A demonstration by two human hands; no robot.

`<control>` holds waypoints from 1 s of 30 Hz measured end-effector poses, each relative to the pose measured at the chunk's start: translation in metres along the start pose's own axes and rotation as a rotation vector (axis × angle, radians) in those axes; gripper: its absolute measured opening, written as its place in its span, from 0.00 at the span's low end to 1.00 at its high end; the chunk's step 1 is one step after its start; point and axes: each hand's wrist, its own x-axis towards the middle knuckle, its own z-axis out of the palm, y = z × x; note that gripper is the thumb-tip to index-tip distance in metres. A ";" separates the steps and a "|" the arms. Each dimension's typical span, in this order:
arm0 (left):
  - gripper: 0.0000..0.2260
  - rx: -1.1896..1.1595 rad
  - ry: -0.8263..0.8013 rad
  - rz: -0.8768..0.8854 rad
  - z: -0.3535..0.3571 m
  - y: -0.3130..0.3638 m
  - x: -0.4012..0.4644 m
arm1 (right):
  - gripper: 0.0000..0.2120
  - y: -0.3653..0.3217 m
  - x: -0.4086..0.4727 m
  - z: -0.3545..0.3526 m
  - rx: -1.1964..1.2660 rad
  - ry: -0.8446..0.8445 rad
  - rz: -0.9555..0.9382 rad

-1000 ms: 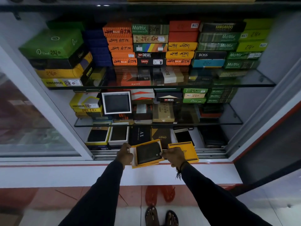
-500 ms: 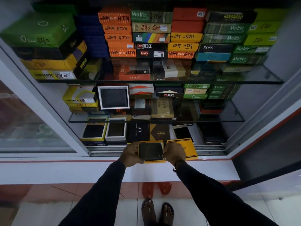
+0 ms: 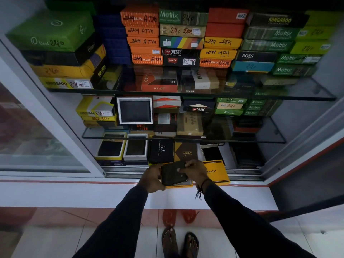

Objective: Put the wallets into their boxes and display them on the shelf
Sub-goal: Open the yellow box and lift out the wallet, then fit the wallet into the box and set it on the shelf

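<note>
Dark zip-edged leather wallet (image 3: 174, 173) lying tilted in shallow yellow cardboard box tray (image 3: 179, 185) at white desk (image 3: 74, 194) edge. Left hand (image 3: 151, 180) grip clamped on tray side; right hand (image 3: 195, 172) grip pinching wallet's top. Risk: raised corner jamming; tray sliding off. Yellow lid (image 3: 216, 173) crowding right; open room leftward.

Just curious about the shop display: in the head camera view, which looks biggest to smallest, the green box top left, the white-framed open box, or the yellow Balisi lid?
1. Green box, clearly largest.
2. White-framed open box.
3. Yellow Balisi lid, partly hidden by the right hand, so unsure.
</note>
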 end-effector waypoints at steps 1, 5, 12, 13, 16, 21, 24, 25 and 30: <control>0.37 -0.022 -0.006 -0.003 -0.001 0.001 0.002 | 0.14 -0.001 0.002 -0.002 0.047 -0.018 0.000; 0.33 -0.241 -0.035 -0.028 -0.009 0.006 0.001 | 0.13 -0.005 0.009 -0.025 0.298 -0.127 0.098; 0.19 -0.463 -0.148 0.035 -0.036 0.035 -0.003 | 0.18 -0.014 -0.011 -0.090 0.598 -0.499 0.192; 0.17 -0.532 -0.163 0.039 -0.038 0.037 -0.006 | 0.19 -0.013 -0.013 -0.093 0.692 -0.529 0.212; 0.20 -0.796 -0.223 -0.005 -0.035 0.046 -0.009 | 0.18 -0.011 -0.024 -0.091 0.781 -0.648 0.220; 0.34 -1.000 -0.341 -0.025 -0.031 0.054 -0.005 | 0.09 -0.023 -0.040 -0.076 0.799 -0.724 0.188; 0.39 -1.074 -0.382 -0.047 -0.035 0.057 -0.010 | 0.08 -0.023 -0.041 -0.075 0.727 -0.763 0.135; 0.40 -1.082 -0.387 -0.049 -0.036 0.057 -0.012 | 0.10 -0.020 -0.040 -0.073 0.683 -0.773 0.123; 0.36 -1.053 -0.378 -0.028 -0.040 0.057 -0.020 | 0.12 -0.012 -0.038 -0.068 0.570 -0.780 0.124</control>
